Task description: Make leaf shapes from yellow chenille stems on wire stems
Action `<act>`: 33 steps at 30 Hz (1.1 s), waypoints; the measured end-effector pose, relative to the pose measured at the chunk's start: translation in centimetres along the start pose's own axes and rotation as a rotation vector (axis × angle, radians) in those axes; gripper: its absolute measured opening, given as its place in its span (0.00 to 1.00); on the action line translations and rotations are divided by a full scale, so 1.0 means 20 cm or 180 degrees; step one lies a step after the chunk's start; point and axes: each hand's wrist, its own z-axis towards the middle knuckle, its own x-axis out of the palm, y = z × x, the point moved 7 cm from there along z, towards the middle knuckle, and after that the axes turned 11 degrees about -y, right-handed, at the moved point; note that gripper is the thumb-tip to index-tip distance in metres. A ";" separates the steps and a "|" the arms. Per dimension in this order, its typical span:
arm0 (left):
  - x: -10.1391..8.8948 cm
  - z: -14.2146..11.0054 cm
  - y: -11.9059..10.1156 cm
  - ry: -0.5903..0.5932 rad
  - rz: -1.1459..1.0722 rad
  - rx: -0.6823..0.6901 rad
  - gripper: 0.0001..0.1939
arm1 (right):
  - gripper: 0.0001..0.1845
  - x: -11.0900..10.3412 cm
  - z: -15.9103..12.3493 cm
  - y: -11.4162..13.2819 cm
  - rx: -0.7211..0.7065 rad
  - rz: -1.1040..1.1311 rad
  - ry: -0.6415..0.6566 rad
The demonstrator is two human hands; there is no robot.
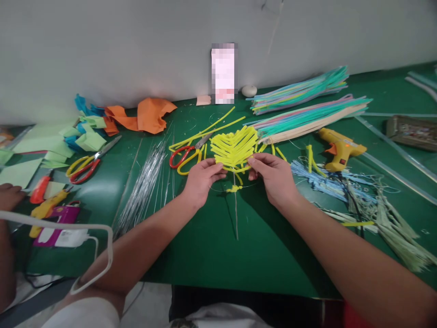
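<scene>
Between my hands is a yellow leaf (234, 146) built from slanting rows of fuzzy pipe cleaner, with a thin wire stem (236, 214) trailing toward me. My left hand (204, 178) pinches its lower left edge. At the lower right edge, the fingers of my right hand (273, 175) are closed on the same leaf. A small yellow scrap (234, 188) sits by the stem. Just left of the leaf lie scissors (191, 154) with red and yellow handles, beside loose yellow pipe cleaners (215, 127).
Bundles of coloured pipe cleaners (307, 93) lie at the back right, near a yellow glue gun (341, 148). Silvery wires (145, 182) and a second pair of scissors (92, 163) are at left. Another person's hand (11, 197) shows at the far left. A phone (223, 73) leans on the wall.
</scene>
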 end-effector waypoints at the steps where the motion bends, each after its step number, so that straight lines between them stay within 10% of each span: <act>1: 0.00 0.00 0.00 -0.0006 -0.0022 -0.0004 0.08 | 0.08 0.00 0.00 0.00 0.0006 0.0015 -0.0005; 33: 0.00 0.00 0.00 0.0046 -0.0142 0.0128 0.16 | 0.06 0.00 0.01 -0.02 0.0036 0.0019 -0.0014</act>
